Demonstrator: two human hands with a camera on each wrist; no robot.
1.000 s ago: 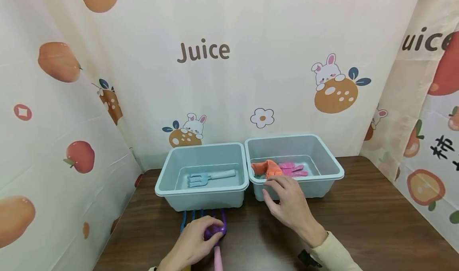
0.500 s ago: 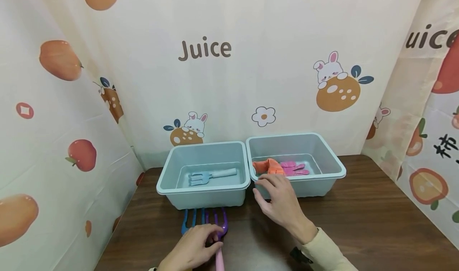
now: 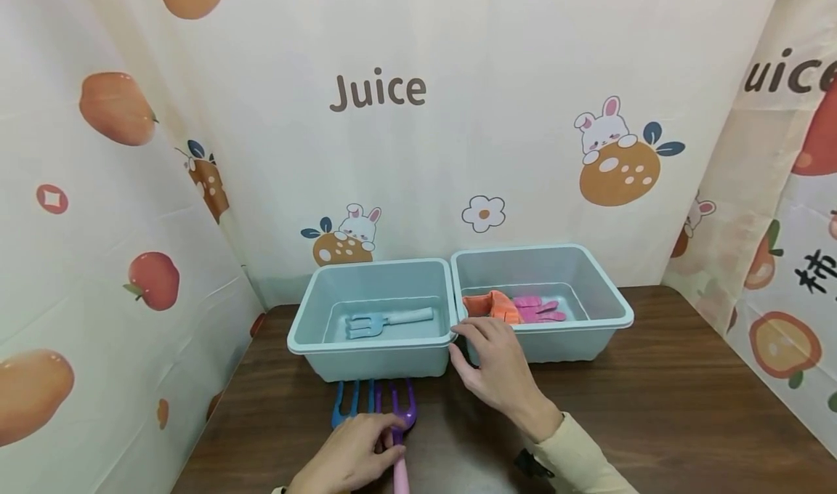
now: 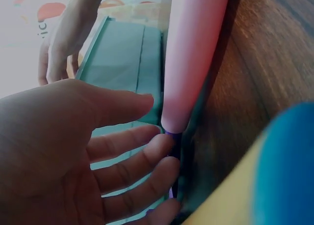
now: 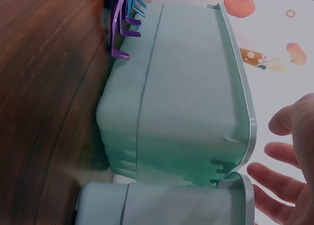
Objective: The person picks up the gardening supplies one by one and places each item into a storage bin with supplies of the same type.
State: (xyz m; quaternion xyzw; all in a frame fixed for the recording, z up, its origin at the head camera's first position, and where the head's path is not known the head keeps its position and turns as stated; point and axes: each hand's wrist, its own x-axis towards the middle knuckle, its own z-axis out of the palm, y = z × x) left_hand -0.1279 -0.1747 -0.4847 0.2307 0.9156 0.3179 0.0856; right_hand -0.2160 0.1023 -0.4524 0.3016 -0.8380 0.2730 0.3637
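Low in the head view, the person's left hand (image 3: 356, 456) rested on a purple plastic garden fork with a pink handle (image 3: 399, 427), its fingers lying loosely over the neck, not clearly clasping it. That fork lay on the dark wooden worktop (image 3: 667, 414) just beside a blue plastic fork (image 3: 344, 401), both in front of the left pale teal plastic bin (image 3: 373, 351). A light blue fork (image 3: 386, 322) lay inside that bin. The right hand (image 3: 498, 367), grip open with relaxed fingers, touched the front rim where the right teal bin (image 3: 575, 338) meets the left. An orange glove (image 3: 492, 306) and a pink glove (image 3: 540, 310) lay inside the right bin
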